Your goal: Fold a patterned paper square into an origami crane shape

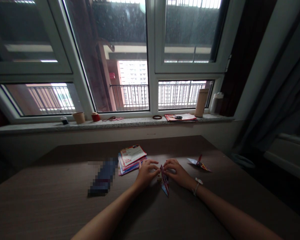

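Note:
A narrow, pointed piece of folded paper (pixel 166 188), printed in purple, red and pale blue, is between my hands at the middle of the table. My left hand (pixel 147 172) pinches its far end from the left, thumb and forefinger near the tip. From the opposite side my right hand (pixel 178 172), with a pale band at the wrist, grips the same end. The exact fingertip contact is small and partly hidden. Right of my right hand stands a folded paper crane (pixel 199 163) with spread wings. Beyond my left hand lies a stack of printed paper sheets (pixel 133 156).
A dark, pixelated object (pixel 103 177) lies left on the brown table (pixel 52 186). Along the windowsill (pixel 137 122) are a paper cup (pixel 79 117), a red spool (pixel 95 117), a beaded ring (pixel 157 117), scissors (pixel 178 117) on papers, a tan flask (pixel 201 102) and a bottle (pixel 217 102).

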Tool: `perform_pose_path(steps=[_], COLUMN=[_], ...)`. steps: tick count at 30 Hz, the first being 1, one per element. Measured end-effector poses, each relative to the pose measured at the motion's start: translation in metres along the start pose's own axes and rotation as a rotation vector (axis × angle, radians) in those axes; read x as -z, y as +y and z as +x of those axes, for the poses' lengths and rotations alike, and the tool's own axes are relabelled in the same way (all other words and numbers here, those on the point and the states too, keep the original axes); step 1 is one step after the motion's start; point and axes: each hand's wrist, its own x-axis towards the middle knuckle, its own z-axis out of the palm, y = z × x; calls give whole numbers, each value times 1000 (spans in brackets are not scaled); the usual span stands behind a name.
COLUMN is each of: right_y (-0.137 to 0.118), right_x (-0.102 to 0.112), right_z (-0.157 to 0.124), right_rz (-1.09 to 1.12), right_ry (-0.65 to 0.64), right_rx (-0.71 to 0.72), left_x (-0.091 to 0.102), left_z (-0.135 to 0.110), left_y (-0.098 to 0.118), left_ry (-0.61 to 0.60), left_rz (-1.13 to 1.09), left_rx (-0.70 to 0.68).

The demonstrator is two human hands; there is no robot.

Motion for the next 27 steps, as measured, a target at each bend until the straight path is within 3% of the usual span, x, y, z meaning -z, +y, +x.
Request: perform_pose_path(steps=[27], right_y=[-3], right_x=[-1], right_z=[-2], right_rz=[-16], right_ry=[-40], right_rx=[16], left_x=[5], left_z=[0], left_y=[4], left_ry=[42], left_rz=[-83], left_rx=[16])
